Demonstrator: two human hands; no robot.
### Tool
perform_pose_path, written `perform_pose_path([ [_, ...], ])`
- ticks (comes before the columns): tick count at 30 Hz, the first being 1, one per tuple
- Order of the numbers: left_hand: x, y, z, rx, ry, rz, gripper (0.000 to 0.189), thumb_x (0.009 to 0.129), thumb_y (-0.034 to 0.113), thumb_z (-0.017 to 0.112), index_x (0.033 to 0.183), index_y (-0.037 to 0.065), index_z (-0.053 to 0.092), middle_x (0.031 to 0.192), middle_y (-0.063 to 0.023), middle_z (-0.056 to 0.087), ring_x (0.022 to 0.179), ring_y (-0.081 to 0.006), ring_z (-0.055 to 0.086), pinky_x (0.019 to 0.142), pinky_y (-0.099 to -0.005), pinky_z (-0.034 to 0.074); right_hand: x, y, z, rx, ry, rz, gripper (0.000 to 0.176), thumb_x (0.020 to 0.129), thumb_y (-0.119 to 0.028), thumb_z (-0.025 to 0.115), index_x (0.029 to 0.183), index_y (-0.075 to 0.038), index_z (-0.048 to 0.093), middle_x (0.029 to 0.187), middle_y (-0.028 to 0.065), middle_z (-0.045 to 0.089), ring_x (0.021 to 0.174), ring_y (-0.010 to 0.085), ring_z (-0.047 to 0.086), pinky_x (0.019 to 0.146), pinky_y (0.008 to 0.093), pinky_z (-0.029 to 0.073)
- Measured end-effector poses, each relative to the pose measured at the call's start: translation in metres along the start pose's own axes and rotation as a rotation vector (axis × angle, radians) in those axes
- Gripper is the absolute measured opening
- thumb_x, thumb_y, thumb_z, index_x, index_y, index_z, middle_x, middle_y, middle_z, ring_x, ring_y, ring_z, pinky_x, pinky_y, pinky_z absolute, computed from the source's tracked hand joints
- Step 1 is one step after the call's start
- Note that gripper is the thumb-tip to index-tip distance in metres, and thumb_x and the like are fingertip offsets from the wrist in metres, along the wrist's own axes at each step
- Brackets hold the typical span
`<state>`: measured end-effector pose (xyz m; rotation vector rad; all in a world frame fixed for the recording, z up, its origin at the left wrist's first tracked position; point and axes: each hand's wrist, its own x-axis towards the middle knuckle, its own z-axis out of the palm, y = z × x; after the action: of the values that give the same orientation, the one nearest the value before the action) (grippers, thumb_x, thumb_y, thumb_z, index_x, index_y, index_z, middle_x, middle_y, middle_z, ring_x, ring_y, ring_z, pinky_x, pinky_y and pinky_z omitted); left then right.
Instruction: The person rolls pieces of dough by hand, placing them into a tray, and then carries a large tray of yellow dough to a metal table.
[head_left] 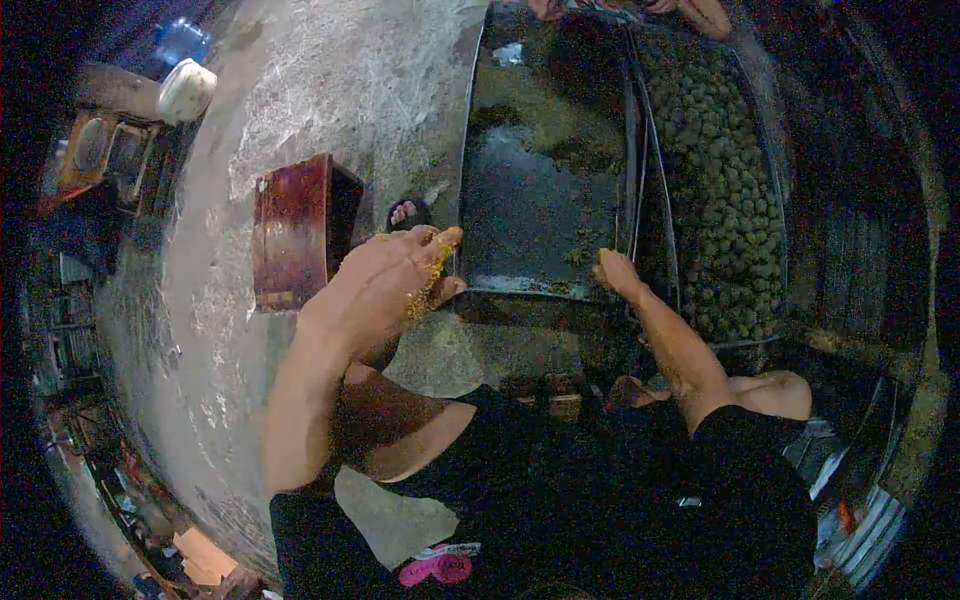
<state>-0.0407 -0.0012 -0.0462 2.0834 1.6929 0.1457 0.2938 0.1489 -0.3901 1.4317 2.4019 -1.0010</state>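
My left hand (395, 268) is at the near left corner of a dark metal tray (530, 200). Its thumb stands apart from the fingers, and yellow crumbs (438, 265) cling along the palm side. My right hand (616, 274) is closed at the tray's near right corner, with a small yellowish spot at the fingertips; what it grips, if anything, is too small to make out. A thin layer of water seems to cover the tray's bottom. Dark greenish bits (585, 245) lie in it near my right hand, and a larger dark mass (580, 150) spreads farther back.
Right of the tray stands a long bin (670, 280) filled with many round greenish lumps (720, 190). A reddish-brown box (292, 235) lies on the wet concrete floor (330, 90) at left. Another person's arm (706, 16) shows at the far end. A white container (187, 92) is at upper left.
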Motion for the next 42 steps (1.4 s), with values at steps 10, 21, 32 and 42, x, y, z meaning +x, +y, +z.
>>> perform_pose_path([
  [10, -0.003, -0.001, 0.002, 0.048, 0.043, 0.034, 0.040, 0.085, 0.031, 0.056, 0.112, 0.003, 0.051, 0.095, -0.0174, 0.057, 0.088, -0.0359, 0.058, 0.074, -0.0425, 0.049, -0.021, -0.029, -0.021, 0.170, 0.207, -0.030, 0.038, 0.085, -0.034, 0.061, 0.070, -0.002, 0.047, 0.054, 0.0097, 0.043, 0.052, 0.0230, 0.046, 0.050, 0.0406, 0.034],
  [21, 0.002, -0.005, 0.014, 0.084, 0.037, 0.084, 0.040, 0.084, 0.031, 0.055, 0.111, 0.003, 0.051, 0.093, -0.0173, 0.057, 0.084, -0.0357, 0.058, 0.071, -0.0422, 0.049, -0.019, -0.021, -0.020, 0.374, 0.393, 0.177, 0.034, 0.085, -0.034, 0.057, 0.076, -0.002, 0.063, 0.071, 0.0117, 0.059, 0.062, 0.0226, 0.057, 0.060, 0.0389, 0.043],
  [32, 0.009, 0.001, 0.013, 0.102, 0.037, 0.114, 0.034, 0.083, 0.032, 0.056, 0.103, 0.005, 0.051, 0.088, -0.0167, 0.057, 0.081, -0.0354, 0.059, 0.067, -0.0431, 0.049, -0.038, -0.032, -0.044, 1.266, 0.008, 0.226, 0.029, 0.090, -0.029, 0.053, 0.102, -0.003, 0.051, 0.080, 0.0102, 0.059, 0.066, 0.0208, 0.056, 0.053, 0.0320, 0.041],
  [42, 0.006, 0.006, 0.009, 0.095, 0.043, 0.116, 0.037, 0.083, 0.029, 0.057, 0.109, 0.004, 0.052, 0.090, -0.0169, 0.058, 0.083, -0.0356, 0.059, 0.069, -0.0438, 0.049, -0.031, -0.064, -0.031, 1.231, 0.199, 0.498, 0.044, 0.088, -0.046, 0.053, 0.062, -0.012, 0.040, 0.057, 0.0003, 0.047, 0.043, 0.0133, 0.040, 0.048, 0.0279, 0.039],
])
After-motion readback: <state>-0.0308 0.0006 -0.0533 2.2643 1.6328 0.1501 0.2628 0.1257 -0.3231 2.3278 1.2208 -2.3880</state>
